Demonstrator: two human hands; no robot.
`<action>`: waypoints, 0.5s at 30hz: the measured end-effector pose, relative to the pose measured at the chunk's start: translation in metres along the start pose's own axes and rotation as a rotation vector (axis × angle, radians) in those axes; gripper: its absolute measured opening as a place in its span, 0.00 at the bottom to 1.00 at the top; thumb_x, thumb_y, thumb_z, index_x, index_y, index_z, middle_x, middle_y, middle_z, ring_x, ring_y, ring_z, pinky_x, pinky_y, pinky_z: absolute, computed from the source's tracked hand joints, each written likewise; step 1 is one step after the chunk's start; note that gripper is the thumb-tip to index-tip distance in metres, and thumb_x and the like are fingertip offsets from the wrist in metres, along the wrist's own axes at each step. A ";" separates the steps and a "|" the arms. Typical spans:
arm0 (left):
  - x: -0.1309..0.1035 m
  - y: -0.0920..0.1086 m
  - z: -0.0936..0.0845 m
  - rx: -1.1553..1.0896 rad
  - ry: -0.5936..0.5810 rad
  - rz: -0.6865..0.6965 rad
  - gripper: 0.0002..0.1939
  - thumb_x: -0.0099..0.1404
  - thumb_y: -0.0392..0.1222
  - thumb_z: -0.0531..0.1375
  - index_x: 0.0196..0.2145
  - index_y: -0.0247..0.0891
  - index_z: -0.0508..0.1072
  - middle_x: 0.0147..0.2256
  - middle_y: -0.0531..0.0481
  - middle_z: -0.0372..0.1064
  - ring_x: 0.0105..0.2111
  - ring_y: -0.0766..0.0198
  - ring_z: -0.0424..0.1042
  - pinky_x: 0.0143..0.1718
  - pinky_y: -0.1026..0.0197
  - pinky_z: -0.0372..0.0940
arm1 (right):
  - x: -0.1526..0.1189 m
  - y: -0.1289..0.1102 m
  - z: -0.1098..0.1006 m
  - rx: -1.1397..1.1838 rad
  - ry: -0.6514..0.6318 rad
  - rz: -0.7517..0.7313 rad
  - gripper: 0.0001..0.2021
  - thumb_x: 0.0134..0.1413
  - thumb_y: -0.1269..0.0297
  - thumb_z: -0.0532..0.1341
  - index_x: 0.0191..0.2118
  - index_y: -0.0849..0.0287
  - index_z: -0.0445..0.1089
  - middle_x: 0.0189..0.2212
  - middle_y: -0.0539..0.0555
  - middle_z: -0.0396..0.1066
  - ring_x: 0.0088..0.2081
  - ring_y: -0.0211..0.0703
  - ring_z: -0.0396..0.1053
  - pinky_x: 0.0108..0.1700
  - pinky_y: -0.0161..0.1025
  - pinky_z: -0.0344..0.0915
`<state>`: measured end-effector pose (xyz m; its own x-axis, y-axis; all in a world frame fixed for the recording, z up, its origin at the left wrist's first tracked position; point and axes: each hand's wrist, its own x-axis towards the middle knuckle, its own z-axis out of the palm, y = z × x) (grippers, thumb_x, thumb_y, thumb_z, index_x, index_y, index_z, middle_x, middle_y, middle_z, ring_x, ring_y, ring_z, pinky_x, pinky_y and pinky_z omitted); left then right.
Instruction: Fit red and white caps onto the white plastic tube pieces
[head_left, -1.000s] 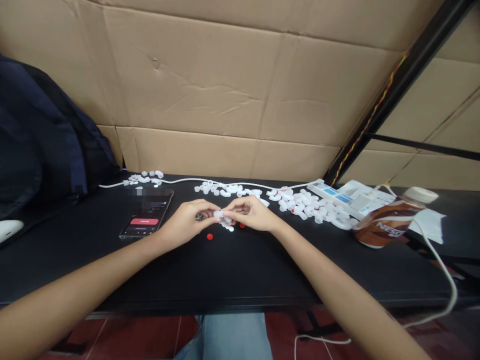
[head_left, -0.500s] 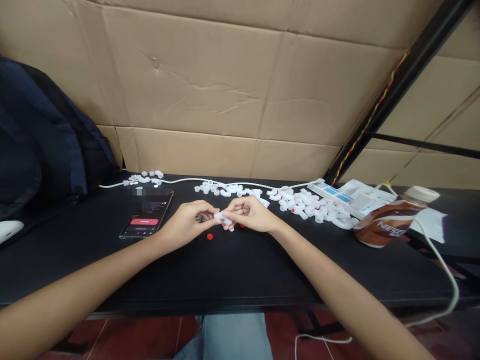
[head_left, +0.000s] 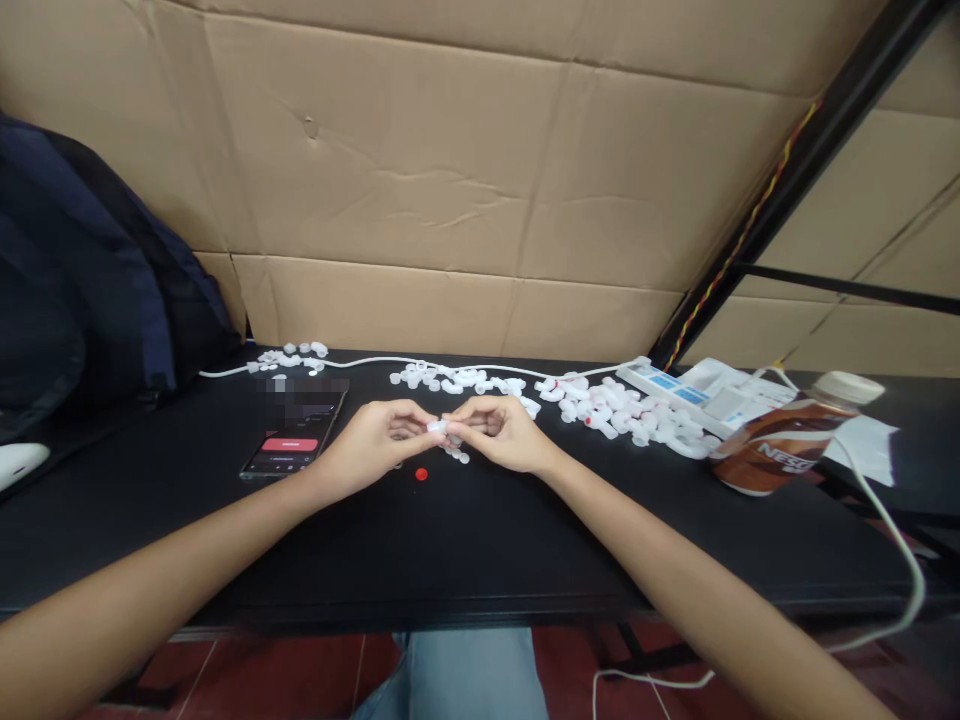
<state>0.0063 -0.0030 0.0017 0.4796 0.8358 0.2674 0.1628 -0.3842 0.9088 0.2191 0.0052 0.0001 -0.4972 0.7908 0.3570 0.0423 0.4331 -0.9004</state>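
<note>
Both hands meet above the black table (head_left: 480, 540). A small white plastic piece (head_left: 437, 427) is pinched between the fingertips of my left hand (head_left: 375, 445) and my right hand (head_left: 502, 432). Just below the fingers lie a few small white pieces (head_left: 459, 455), partly hidden by my right hand. A red disc (head_left: 421, 474) rests on the table below my left fingertips. Behind my hands is a scattered row of white plastic pieces (head_left: 465, 379), and to the right a larger pile of white pieces (head_left: 615, 408).
A phone (head_left: 292, 440) lies left of my hands, a small white heap (head_left: 289, 358) behind it. At right stand a tilted brown bottle (head_left: 780, 445) and a blue-white box (head_left: 667, 388). A backpack (head_left: 97, 270) is far left; a white cable (head_left: 360, 360) runs along the back.
The fingers of my right hand have curled and shifted slightly, hiding the red spot beside them. More of the small white pieces under my hands now shows.
</note>
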 end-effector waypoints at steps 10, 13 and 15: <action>0.000 0.003 0.000 0.466 0.105 0.380 0.07 0.62 0.39 0.63 0.40 0.38 0.74 0.37 0.49 0.71 0.37 0.64 0.72 0.40 0.60 0.69 | 0.006 -0.003 -0.003 0.015 -0.089 0.064 0.13 0.55 0.55 0.64 0.31 0.59 0.66 0.25 0.52 0.74 0.24 0.34 0.70 0.29 0.35 0.68; -0.001 0.009 0.001 0.455 0.087 0.422 0.05 0.64 0.39 0.61 0.39 0.38 0.75 0.39 0.48 0.72 0.40 0.62 0.72 0.45 0.59 0.68 | 0.006 -0.001 -0.007 -0.033 -0.066 0.054 0.12 0.56 0.55 0.63 0.31 0.59 0.66 0.25 0.51 0.73 0.24 0.34 0.69 0.28 0.34 0.66; -0.002 0.012 0.000 0.441 0.061 0.435 0.05 0.66 0.38 0.59 0.38 0.38 0.75 0.38 0.48 0.73 0.40 0.63 0.72 0.45 0.59 0.67 | 0.006 -0.001 -0.008 -0.045 -0.059 0.055 0.13 0.56 0.55 0.63 0.31 0.59 0.65 0.25 0.51 0.73 0.25 0.34 0.69 0.28 0.35 0.66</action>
<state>0.0077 -0.0091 0.0118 0.5344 0.5818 0.6131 0.3105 -0.8098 0.4978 0.2229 0.0135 0.0049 -0.5436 0.7873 0.2909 0.1091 0.4099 -0.9056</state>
